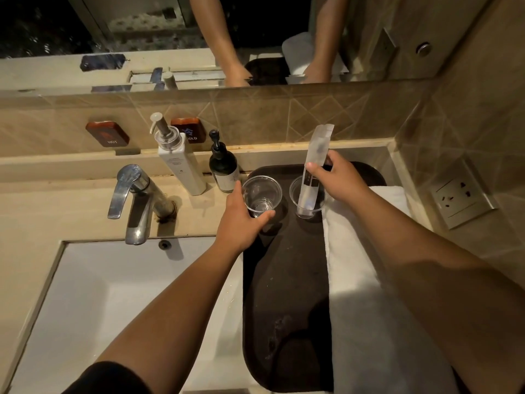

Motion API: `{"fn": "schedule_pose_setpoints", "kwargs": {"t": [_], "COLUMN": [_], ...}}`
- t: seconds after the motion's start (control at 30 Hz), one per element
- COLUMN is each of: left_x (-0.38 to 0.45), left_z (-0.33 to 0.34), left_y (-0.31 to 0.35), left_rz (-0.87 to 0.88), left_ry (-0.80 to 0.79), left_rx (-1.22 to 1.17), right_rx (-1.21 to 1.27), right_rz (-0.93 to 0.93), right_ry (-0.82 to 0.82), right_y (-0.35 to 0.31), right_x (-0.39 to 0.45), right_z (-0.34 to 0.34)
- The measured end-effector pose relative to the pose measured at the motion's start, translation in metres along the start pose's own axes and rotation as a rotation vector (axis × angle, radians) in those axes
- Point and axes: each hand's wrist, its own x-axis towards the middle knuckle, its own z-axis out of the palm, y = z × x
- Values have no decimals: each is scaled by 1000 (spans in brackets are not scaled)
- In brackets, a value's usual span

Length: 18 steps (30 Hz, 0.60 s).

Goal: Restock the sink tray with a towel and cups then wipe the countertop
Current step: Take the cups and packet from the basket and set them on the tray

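Observation:
A dark oval tray (287, 294) lies on the counter to the right of the sink. A folded white towel (366, 280) rests along the tray's right side. My left hand (241, 220) grips a clear plastic cup (262, 194) standing at the tray's far left. A second clear cup (305, 203) stands beside it, and a long clear sealed packet (315, 163) stands upright inside that cup. My right hand (338, 180) holds this packet near its middle.
A white sink basin (119, 302) with a chrome tap (136, 200) lies to the left. A white pump bottle (177, 160) and a dark pump bottle (223, 166) stand just behind the tray. A wall socket (463, 194) is at right, a mirror (199, 38) above.

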Motion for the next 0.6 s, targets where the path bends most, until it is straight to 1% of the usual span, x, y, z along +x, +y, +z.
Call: {"fn": "schedule_pose_setpoints", "kwargs": {"t": [0.23,0.33,0.43,0.53,0.6], "left_x": [1,2,-2,-18,-39], "left_z": [0,-1,-5,-15,-26], "left_y": [-4,-5,1,16,29], "left_rz": [29,27,14,52,85], "left_ry": [-5,-9,-21,62,124], "left_rx": [-15,-15,1,-4,-98], "right_rx": [117,194,310,450,467], "right_rz": [-19,-95,-230,-314,-258], "right_ry": [54,64,82,37,-29], "right_y": [-19,-41,-76,-98,-96], "right_x": [4,-10,-31,-58,-73], "right_z": [-1,-17,-44,-64,-57]}}
